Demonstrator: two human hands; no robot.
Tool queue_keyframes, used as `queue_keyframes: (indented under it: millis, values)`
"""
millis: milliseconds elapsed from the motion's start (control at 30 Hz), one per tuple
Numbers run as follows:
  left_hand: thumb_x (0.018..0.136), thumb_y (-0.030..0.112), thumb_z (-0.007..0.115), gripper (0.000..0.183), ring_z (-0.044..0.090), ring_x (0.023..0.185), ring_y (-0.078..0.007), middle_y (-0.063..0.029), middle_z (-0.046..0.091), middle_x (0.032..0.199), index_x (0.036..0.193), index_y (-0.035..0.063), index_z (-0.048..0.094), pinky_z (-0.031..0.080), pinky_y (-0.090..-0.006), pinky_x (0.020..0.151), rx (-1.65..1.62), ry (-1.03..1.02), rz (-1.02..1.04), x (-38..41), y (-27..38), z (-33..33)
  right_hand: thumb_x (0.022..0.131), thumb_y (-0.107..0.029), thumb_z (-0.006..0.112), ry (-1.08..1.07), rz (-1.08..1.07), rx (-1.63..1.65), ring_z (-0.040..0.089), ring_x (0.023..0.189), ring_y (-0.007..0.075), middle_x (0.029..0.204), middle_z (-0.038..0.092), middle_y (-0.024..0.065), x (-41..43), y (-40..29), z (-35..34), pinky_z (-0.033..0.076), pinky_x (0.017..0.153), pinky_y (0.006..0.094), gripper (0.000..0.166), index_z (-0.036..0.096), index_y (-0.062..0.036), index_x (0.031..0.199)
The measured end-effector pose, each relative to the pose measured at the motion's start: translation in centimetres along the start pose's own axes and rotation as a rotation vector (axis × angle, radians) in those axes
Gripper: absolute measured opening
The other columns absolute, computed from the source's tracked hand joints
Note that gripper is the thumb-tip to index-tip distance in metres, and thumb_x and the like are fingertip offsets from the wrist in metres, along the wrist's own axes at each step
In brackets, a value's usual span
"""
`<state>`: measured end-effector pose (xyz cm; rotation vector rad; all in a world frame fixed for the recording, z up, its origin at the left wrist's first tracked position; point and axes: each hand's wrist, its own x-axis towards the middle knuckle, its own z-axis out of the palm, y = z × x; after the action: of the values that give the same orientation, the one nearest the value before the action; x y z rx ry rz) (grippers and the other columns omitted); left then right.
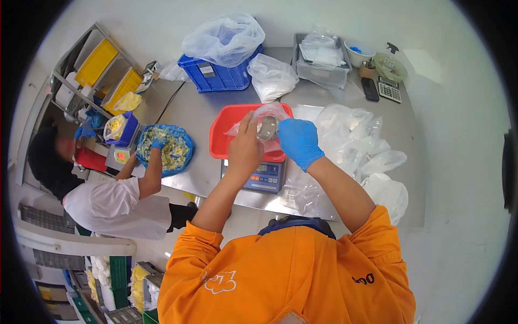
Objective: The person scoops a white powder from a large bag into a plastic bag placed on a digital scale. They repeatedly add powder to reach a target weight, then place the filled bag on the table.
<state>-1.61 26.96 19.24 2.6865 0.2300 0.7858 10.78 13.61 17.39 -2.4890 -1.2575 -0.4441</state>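
My bare left hand (246, 148) grips the edge of a clear plastic bag (273, 108) over a red plastic tray (218, 133). In a blue glove, my right hand (300, 141) holds a round metal scoop (267, 128) at the bag's mouth; its handle is hidden in my fist. Whether the scoop holds anything is hard to tell. The tray rests on a blue digital scale (265, 181), its display and buttons facing me. Just behind the tray stands an open plastic bag of white powder (273, 79).
Filled clear bags (352, 133) lie right of the scale. A blue crate (222, 75) and a grey bin (321, 60) stand behind. A phone (370, 89) and calculator (389, 90) lie back right. At left, a co-worker (117, 198) reaches into a blue-lined container of yellow-green mixture (176, 148).
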Motion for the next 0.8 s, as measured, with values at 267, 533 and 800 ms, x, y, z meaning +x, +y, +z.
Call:
queue_keyframes:
  millis: [267,533,800]
  values:
    - [0.078,0.000,0.067,0.064,0.067,0.112,-0.0390,-0.0196,0.047,0.153,0.141,-0.0039,0.052,0.057,-0.0459,0.090,-0.114,-0.053,-0.016,0.0,-6.0,0.8,0.085,-0.027,0.071,0.005,0.091,0.205,0.073,0.078,0.0318,0.082,0.073,0.0132,1.0,-1.5,4.7,0.057,0.067,0.0441,0.018,0.076,-0.0101,0.086]
    - [0.084,0.011,0.074,0.054,0.070,0.072,-0.0198,-0.0151,0.053,0.151,0.137,0.0089,0.064,0.057,-0.0330,0.071,-0.257,-0.214,-0.140,0.2,-9.8,-1.3,0.087,-0.034,0.073,-0.062,0.230,0.463,0.071,0.080,0.0331,0.087,0.073,0.0136,-1.9,-0.2,0.4,0.055,0.070,0.0426,0.026,0.075,-0.0082,0.091]
    - [0.081,0.005,0.077,0.050,0.060,0.057,-0.0093,-0.0153,0.056,0.147,0.130,0.0072,0.066,0.050,-0.0240,0.058,-0.503,-0.057,-0.113,-0.3,-10.7,-4.0,0.087,-0.018,0.078,0.137,0.550,0.714,0.067,0.069,0.0150,0.080,0.073,0.0111,-8.2,0.8,-3.5,0.051,0.065,0.0313,0.020,0.077,0.0000,0.096]
